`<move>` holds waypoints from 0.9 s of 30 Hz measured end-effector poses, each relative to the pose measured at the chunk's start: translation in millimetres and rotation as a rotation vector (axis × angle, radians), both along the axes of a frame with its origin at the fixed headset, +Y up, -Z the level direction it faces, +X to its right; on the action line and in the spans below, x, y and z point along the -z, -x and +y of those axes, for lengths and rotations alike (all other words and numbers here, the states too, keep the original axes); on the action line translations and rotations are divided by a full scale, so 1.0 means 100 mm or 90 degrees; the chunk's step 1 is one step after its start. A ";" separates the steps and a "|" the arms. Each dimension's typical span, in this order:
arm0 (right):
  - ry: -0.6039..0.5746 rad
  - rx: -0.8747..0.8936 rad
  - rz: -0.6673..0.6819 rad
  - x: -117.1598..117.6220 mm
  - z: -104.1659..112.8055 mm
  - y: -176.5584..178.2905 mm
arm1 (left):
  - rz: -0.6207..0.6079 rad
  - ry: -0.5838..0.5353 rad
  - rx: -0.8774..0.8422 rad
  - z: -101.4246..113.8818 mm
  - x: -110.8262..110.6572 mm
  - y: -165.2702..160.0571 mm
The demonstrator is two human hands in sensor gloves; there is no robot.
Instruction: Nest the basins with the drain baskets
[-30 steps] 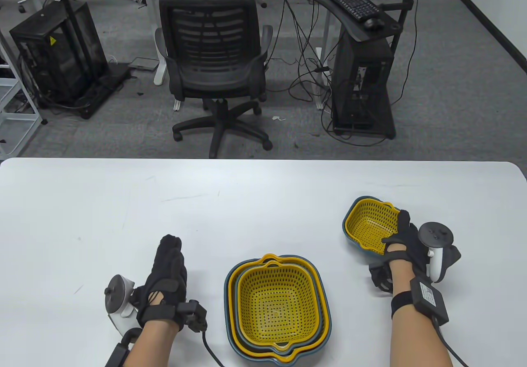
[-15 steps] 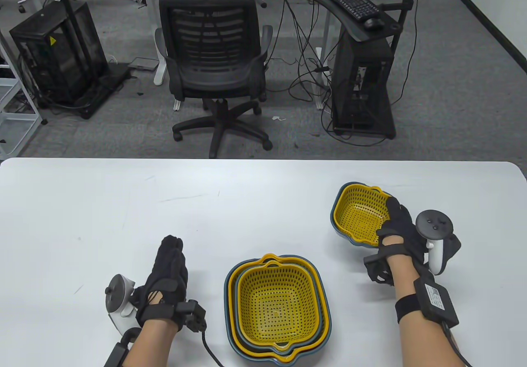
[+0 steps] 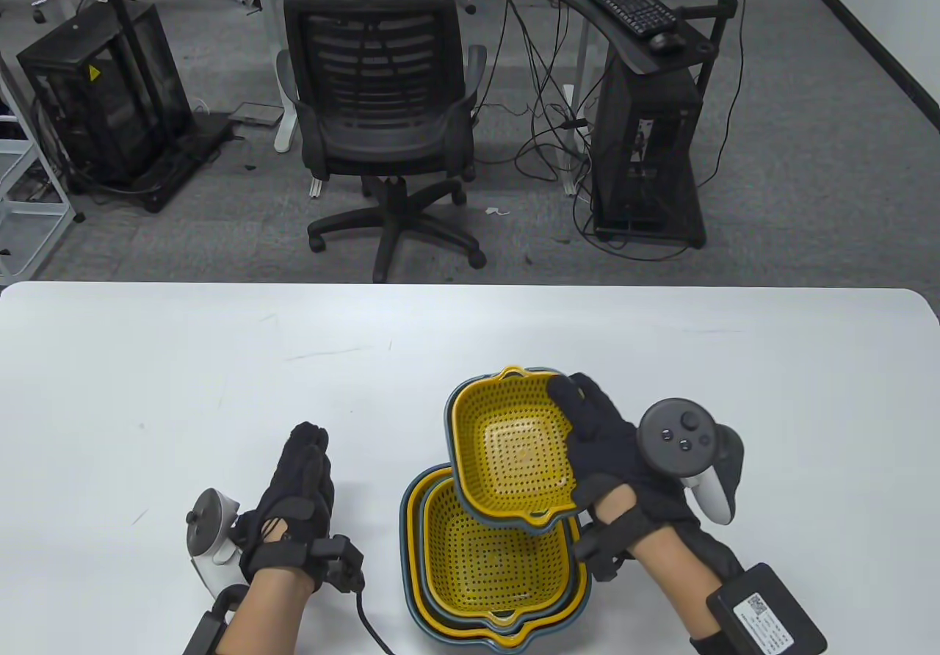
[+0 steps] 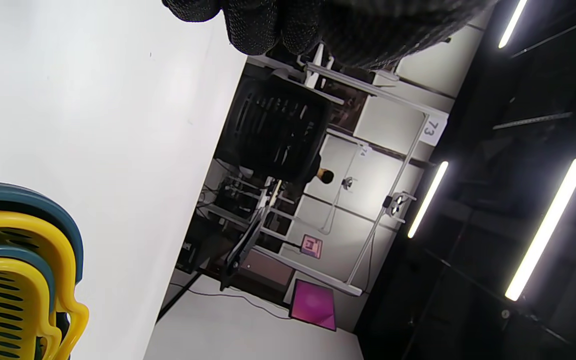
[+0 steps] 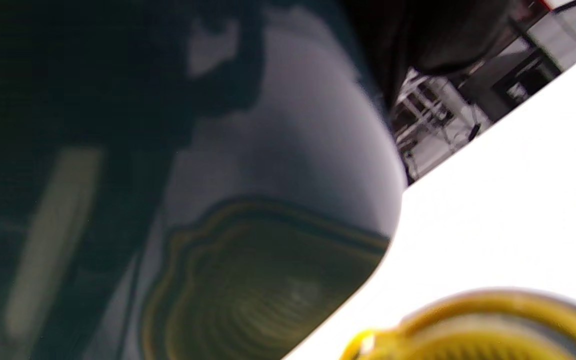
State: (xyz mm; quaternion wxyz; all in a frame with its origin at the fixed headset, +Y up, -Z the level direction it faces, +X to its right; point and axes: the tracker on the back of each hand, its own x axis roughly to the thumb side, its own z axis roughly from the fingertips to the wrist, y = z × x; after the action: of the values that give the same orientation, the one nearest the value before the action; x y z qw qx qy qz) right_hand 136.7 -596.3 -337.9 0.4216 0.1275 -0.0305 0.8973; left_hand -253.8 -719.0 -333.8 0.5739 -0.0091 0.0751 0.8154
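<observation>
The left hand (image 3: 297, 497) is lying flat on the table (image 3: 183, 391), fingers (image 3: 305, 446) straight, left of the nested stack (image 3: 492, 589). The right hand (image 3: 609, 457) is gripping a small yellow basket in its blue basin (image 3: 510, 449) by the rim, hovering over the stack's far edge.

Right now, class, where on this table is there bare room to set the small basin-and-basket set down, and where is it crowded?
Bare patches: the far strip of the table beyond both hands, its left half beyond the left hand, and the right side, past the right hand. Crowded: the near centre, where the right hand holds the small set over the nested stack.
</observation>
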 end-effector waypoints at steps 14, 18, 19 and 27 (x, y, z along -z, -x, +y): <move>0.233 -0.288 0.079 -0.14 -0.97 0.43 | -0.054 0.026 0.005 -0.01 -0.01 -0.09; 0.234 -0.332 0.072 -0.13 -1.02 0.45 | -0.065 0.034 0.011 -0.02 -0.02 -0.09; 0.231 -0.341 0.069 -0.13 -1.04 0.46 | -0.073 0.036 0.013 -0.01 -0.01 -0.09; 0.250 -0.335 0.065 -0.12 -1.22 0.43 | -0.277 0.060 0.155 -0.02 0.14 -0.08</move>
State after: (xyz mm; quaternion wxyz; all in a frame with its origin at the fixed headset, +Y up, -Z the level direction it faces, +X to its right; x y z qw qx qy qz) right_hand 93.5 -718.4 -325.7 0.1928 0.0920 0.1979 0.9567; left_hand -245.7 -721.1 -347.8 0.6693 -0.2024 -0.0117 0.7148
